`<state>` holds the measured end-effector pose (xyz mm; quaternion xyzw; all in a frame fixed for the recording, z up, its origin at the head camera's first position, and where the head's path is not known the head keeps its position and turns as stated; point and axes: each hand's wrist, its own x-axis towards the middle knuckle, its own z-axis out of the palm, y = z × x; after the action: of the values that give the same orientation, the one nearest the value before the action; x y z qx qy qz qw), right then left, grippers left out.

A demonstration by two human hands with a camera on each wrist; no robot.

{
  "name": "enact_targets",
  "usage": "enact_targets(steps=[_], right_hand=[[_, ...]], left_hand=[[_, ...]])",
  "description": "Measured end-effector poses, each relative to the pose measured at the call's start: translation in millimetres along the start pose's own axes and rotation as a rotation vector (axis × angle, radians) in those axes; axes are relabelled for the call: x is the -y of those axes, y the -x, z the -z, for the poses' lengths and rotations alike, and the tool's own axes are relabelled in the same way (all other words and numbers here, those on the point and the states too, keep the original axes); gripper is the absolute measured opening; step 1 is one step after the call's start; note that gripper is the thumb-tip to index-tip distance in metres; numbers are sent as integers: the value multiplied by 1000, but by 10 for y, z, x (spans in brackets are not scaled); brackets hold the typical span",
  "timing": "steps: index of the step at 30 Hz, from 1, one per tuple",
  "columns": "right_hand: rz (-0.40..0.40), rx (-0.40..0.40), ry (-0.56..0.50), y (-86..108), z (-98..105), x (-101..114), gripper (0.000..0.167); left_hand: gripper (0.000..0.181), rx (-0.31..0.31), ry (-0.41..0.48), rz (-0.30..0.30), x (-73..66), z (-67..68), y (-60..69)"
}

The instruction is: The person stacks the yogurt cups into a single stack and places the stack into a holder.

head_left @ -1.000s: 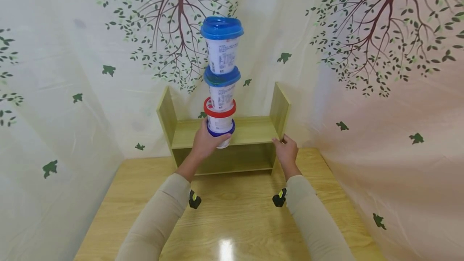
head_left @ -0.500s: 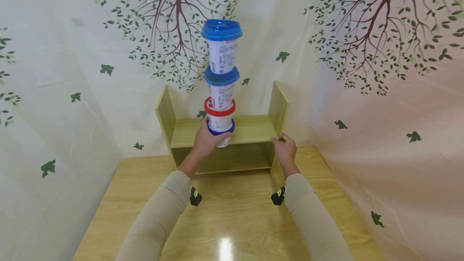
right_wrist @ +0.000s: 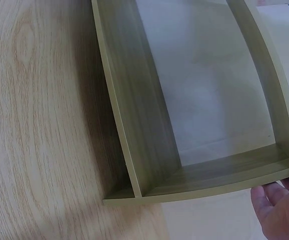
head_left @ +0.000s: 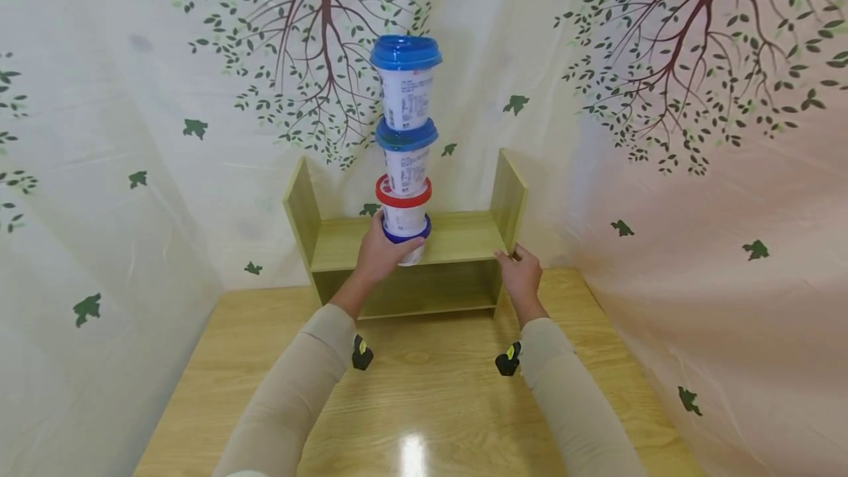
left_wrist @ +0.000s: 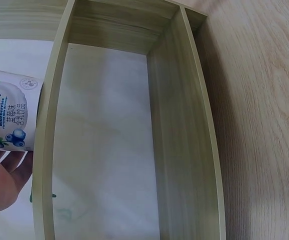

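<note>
My left hand (head_left: 379,252) grips the lowest cup (head_left: 411,254) of an upright stack, its thumb across the front. This cup has a dark blue lid, and the left wrist view shows the blueberry drink label (left_wrist: 8,107) on a cup just above the shelf board's edge. On it stand a red-lidded cup (head_left: 403,216) and, higher up, two white cups with bright blue lids, the top one (head_left: 406,94) largest in view. The wooden shelf (head_left: 457,238) is behind and below the stack. My right hand (head_left: 522,274) holds the shelf's right side panel near the upper board, fingers curled at its edge.
The shelf stands at the back of a wooden table (head_left: 411,381), with an upper board between two side panels (head_left: 303,212) and a lower compartment (head_left: 430,289) beneath. A wall sheet (head_left: 232,190) printed with trees and leaves hangs close behind and at both sides.
My left hand has shifted slightly to the right with the stack, which stays upright. The right hand keeps its place on the shelf's side panel.
</note>
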<state>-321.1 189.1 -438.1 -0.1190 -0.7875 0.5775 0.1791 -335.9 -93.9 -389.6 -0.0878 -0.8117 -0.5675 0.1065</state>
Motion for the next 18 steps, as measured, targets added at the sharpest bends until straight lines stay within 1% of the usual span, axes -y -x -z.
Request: enact_targets(steps=[6, 12, 18], right_hand=[[-11, 9, 4, 4, 10, 3, 42], [-23, 27, -5, 7, 26, 4, 42], [-25, 34, 8, 14, 24, 11, 42]], left_hand=[[111, 3, -9, 18, -5, -20, -39], [113, -2, -17, 15, -5, -35, -93], [115, 0, -25, 15, 23, -35, -134]])
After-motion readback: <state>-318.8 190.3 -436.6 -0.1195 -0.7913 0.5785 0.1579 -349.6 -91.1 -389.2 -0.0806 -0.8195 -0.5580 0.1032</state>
